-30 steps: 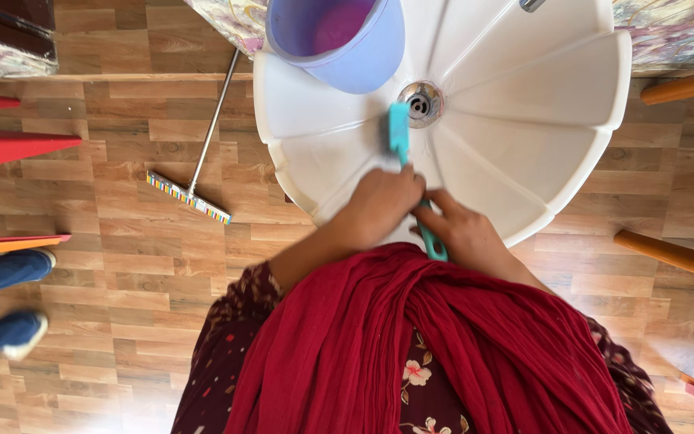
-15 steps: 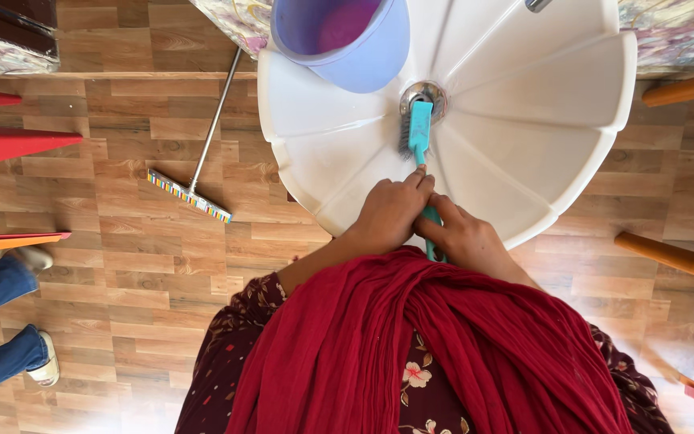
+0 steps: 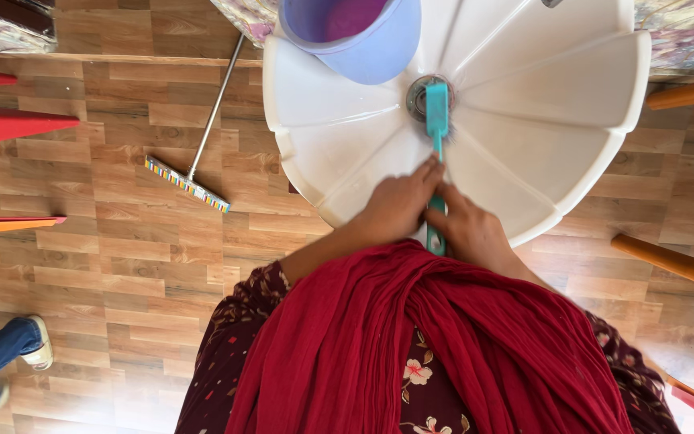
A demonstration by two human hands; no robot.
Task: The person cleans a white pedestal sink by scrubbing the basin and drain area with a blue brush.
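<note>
Item: teal scrub brush (image 3: 437, 112), long-handled. Head lies over the metal drain (image 3: 421, 95) at the centre of the white fluted basin (image 3: 572, 88), bristles down against it; the handle runs back toward the person and its end shows between the two hands near the basin's front rim.

Left hand (image 3: 399, 205): grip closed around the handle's forward part, fingers stretched along it toward the brush head, a placing that looks suited to pressing the bristles down.

Right hand (image 3: 469, 229): grip closed on the rear of the handle, just behind and touching the left hand; it appears to steady and steer the long handle.

Beyond the left grip, at the basin's far-left rim: lilac plastic bucket (image 3: 359, 32), tilted, its mouth toward the camera, leaning partly inside the basin.

Well left of both grips, on the wooden floor (image 3: 122, 265): floor brush (image 3: 188, 181) with a metal pole and multicoloured bristle strip, lying flat, in nobody's hand.

Below the grips: red scarf (image 3: 411, 345) over a dark floral garment, hiding the person's forearms in part.

Far left, low corner: another person's jeans leg and pale shoe (image 3: 38, 341), well apart from the basin.

Right of the grips: wooden poles (image 3: 672, 261), slanting, purpose not clear.
</note>
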